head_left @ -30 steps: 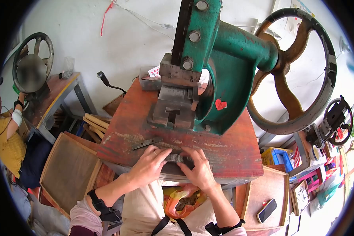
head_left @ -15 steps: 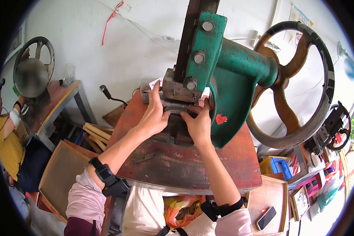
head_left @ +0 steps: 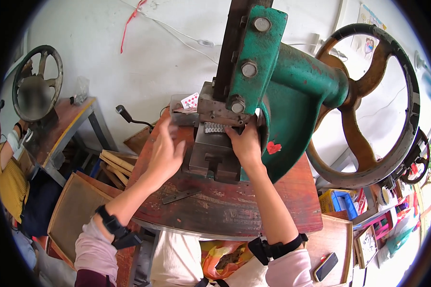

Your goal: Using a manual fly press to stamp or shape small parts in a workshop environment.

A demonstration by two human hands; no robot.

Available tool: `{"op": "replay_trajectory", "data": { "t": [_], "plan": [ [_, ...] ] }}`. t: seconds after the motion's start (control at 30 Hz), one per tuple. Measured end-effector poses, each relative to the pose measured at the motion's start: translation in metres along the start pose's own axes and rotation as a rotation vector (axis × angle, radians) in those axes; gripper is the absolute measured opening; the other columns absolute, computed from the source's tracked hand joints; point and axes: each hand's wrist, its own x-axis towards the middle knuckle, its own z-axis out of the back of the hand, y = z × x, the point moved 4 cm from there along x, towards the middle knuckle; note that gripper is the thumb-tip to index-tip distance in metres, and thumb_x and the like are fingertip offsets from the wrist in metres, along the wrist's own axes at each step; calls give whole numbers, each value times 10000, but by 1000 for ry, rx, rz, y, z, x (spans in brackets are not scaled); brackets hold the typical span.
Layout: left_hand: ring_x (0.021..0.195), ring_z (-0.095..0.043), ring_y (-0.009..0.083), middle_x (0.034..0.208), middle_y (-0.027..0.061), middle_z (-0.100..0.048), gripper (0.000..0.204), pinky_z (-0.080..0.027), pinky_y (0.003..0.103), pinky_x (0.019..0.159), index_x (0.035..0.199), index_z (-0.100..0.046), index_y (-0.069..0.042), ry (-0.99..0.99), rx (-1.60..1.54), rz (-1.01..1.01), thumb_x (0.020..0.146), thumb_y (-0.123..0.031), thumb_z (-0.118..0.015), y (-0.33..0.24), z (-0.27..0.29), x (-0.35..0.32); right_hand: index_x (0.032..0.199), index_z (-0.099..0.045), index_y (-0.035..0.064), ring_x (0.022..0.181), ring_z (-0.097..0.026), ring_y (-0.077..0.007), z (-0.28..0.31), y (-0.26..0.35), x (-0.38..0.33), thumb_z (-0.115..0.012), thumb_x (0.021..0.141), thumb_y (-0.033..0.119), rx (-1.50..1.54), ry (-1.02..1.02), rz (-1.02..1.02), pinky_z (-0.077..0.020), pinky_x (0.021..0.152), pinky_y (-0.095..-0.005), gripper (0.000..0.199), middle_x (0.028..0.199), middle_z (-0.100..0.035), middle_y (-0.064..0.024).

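A green hand press (head_left: 285, 122) stands on the red-brown bench, its dark metal block (head_left: 220, 109) above a steel base (head_left: 210, 150). Between block and base lies a short grey metal strip (head_left: 214, 127) with a row of ridges. My right hand (head_left: 247, 147) is at the right end of this strip, thumb against it; its other fingers reach up beside the block and are partly hidden. To the left of the base, my left hand (head_left: 164, 155) is in the air, empty, fingers apart and a little blurred.
Behind the base sits a clear box with a playing card (head_left: 190, 101). A flat metal bar (head_left: 181, 195) lies on the bench front. The large handwheel (head_left: 357, 91) rises at right. A phone (head_left: 325, 266) rests on a wooden tray. Another person (head_left: 9, 174) works at far left.
My left hand has let go of the ridged strip and drawn back left and down, uncovering the strip and base. My right hand stays at the strip. The view has shifted slightly.
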Motion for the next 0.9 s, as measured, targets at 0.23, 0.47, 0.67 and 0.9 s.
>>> {"op": "replay_trajectory", "data": {
  "t": [0.23, 0.47, 0.67, 0.9],
  "plan": [
    [1148, -425, 346, 1201, 182, -501, 431, -359, 419, 965, 1081, -554, 13, 516, 317, -147, 782, -251, -717, 1, 11, -94, 1280, -346, -51, 1152, -492, -385, 6, -6, -5, -720, 754, 133, -30, 17, 46, -386, 974, -411, 672, 1219, -512, -263],
    [1084, -459, 326, 1112, 132, -542, 233, -373, 415, 897, 978, -567, -24, 375, 229, -271, 786, -109, -669, 12, 11, -105, 1303, -363, -53, 1151, -461, -406, 29, 16, -91, -678, 790, 52, 70, -31, 292, -392, 965, -434, 611, 1224, -483, -267],
    [934, -537, 306, 973, 108, -606, 204, -406, 396, 846, 957, -588, -43, 285, 125, -395, 769, -52, -664, -16, 23, -95, 1289, -394, -29, 1096, -542, -318, 97, -29, -155, -638, 821, 18, -182, -63, 224, -468, 910, -369, 530, 1212, -500, -210],
    [912, -558, 297, 950, 119, -594, 186, -450, 369, 782, 964, -625, -13, 37, 8, -351, 803, -92, -671, -45, 19, -28, 1182, -476, -35, 1073, -451, -393, 110, -63, -168, -643, 795, 86, -376, 36, 19, -371, 951, -452, 439, 1122, -500, -236]
  ]
}}
